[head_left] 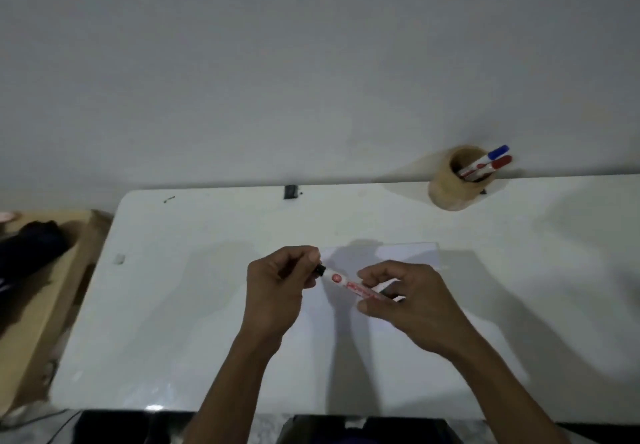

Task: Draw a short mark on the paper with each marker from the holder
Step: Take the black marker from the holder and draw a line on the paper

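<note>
A white marker (349, 284) with red print and a black cap is held level above the white paper (408, 253) at the middle of the table. My left hand (280, 287) pinches the black cap end. My right hand (405, 301) grips the marker's barrel at its other end. A round wooden holder (450, 187) stands at the back right of the table. A blue-capped marker (497, 152) and a red-capped marker (500, 163) stick out of the holder.
The white table (194, 305) stands against a plain wall. A small black clip (291, 191) sits at the table's back edge. To the left is a cardboard box (45, 305) with a dark item (31, 249) on it.
</note>
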Available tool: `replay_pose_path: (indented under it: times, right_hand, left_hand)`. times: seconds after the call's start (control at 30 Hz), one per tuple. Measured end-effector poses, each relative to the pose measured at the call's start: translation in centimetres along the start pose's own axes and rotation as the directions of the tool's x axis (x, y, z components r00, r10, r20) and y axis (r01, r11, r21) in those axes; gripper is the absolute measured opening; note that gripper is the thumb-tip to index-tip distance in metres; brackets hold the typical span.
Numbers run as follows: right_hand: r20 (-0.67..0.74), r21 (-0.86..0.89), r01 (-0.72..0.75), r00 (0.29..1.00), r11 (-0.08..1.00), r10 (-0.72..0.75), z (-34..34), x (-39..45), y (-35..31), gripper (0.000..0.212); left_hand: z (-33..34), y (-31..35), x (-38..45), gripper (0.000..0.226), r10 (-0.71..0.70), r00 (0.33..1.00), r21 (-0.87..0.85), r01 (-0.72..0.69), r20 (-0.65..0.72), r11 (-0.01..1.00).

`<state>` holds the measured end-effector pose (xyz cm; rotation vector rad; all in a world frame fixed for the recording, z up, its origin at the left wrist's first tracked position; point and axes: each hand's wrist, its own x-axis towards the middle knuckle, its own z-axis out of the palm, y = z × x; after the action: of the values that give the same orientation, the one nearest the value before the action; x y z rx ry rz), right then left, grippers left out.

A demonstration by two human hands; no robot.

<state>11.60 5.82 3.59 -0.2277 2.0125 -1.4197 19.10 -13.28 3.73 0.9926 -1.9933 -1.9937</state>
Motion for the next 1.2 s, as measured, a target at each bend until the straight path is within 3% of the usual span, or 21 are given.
replay_pose_path:
  times: [0.13, 0.2, 0.3, 0.53, 0.7, 0.8, 0.9, 1.03, 1.2]
  right_hand:
    - [-0.110, 0.318, -0.019, 0.992, 0.948, 0.056, 3.0, -0.7, 0.0, 0.028]
    - [-0.160, 0.487, -0.031, 0.979, 0.873, 0.125, 4.9, -0.9, -0.2, 0.033]
    - [-0.120, 0.674, -0.084, 0.968, 0.734, 0.220, 8.0, -1.2, -0.7, 0.032]
    - [-0.077, 0.497, -0.088, 0.987, 0.863, 0.144, 10.8, 1.0, -0.5, 0.018]
    - [-0.073, 0.541, -0.026, 0.994, 0.841, 0.078, 10.1, 3.4, -0.6, 0.018]
    - [-0.159, 0.626, 0.033, 0.983, 0.779, 0.086, 8.5, 4.7, -0.3, 0.014]
    - [-0.235, 0.624, 0.069, 0.966, 0.778, 0.103, 6.5, 5.6, -0.3, 0.010]
    - [-0.264, 0.581, 0.077, 0.960, 0.810, 0.098, 6.2, 5.9, 0.2, 0.014]
    - [-0.299, 0.569, 0.053, 0.943, 0.820, 0.147, 6.6, 5.4, 1.2, 0.008]
  left_hand:
    - [-4.8, -2.2, -2.1, 0.009, -0.048, 0.998, 0.019, 0.047, 0.033, 0.999]
    - [-6.1, -2.9, -3.2, 0.014, -0.054, 0.997, 0.034, 0.052, 0.062, 0.998]
    - [-7.1, -3.9, -3.8, 0.013, -0.073, 0.996, 0.082, 0.068, 0.058, 0.994]
    - [-7.6, -4.3, -1.7, 0.014, -0.142, 0.983, 0.035, 0.139, 0.119, 0.990]
    - [-7.2, -3.7, 1.0, 0.015, -0.212, 0.967, -0.042, 0.219, 0.139, 0.975]
    - [-8.1, -4.0, 3.1, 0.015, -0.252, 0.965, -0.039, 0.256, 0.077, 0.966]
    - [-9.3, -4.1, 4.9, 0.004, -0.200, 0.980, 0.192, 0.196, 0.002, 0.962]
    - [-8.4, -3.8, 7.7, 0.012, -0.012, 0.989, 0.507, 0.085, -0.146, 0.858]
    - [-6.9, -4.4, 11.4, 0.012, 0.131, 0.986, 0.675, -0.027, -0.103, 0.737]
